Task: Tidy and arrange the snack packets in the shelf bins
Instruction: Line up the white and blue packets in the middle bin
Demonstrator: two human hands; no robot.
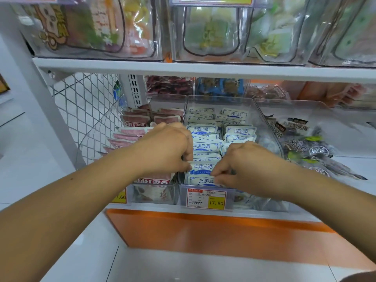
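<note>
Shelf bins, lower shelf, head view.

- Middle bin (262, 117): clear plastic, holding white-and-blue packets (203, 146) stood on edge in two rows, front to back. A price label (206, 198) is on its front wall.
- Left hand (168, 147): forearm reaching in from lower left, knuckles up. The fingers are curled down over the wall between the left and middle bins, and the thumb is against the left edge of the near packets of the left row, gripping them.
- Right hand (238, 165): forearm reaching in from lower right, back of the hand up and wrist bent down. The curled fingers pinch the right end of the front packet (200, 181) at the bin's near wall.
- Both hands are close together over the front of the middle bin, with packets between them.
- Left bin (154, 195): pink packets (134, 121), stacked leaning, partly covered by the left wrist.
- Right of the middle bin: dark packets (301, 145), lying loose and jumbled.
- Upper shelf (203, 70): clear bins of larger bags, blurred.
</note>
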